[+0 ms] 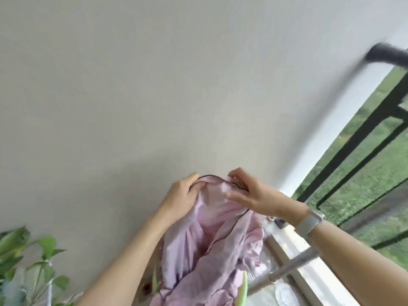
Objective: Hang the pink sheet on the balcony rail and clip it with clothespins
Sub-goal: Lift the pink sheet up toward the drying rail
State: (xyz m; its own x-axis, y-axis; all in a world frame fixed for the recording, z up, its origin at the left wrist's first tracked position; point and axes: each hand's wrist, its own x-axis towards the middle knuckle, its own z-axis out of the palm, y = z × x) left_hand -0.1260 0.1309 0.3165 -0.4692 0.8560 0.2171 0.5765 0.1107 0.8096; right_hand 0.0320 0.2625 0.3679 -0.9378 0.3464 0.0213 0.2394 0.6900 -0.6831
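Note:
The pink sheet (198, 250), with thin dark piping along its edge, hangs bunched in front of a pale wall. My left hand (182, 195) grips its top edge on the left. My right hand (247, 193), with a pale watch on its wrist, pinches the same edge a little to the right. The cloth falls from both hands down to the bottom of the view. The black balcony rail (379, 55) enters at the upper right, blurred, well above and to the right of my hands. No clothespins are visible.
Black railing bars (362, 138) stand at the right with green grass behind them. A metal pole (293, 265) crosses low on the right above a white ledge (309, 281). Green leaves of a plant (26, 261) fill the bottom left corner.

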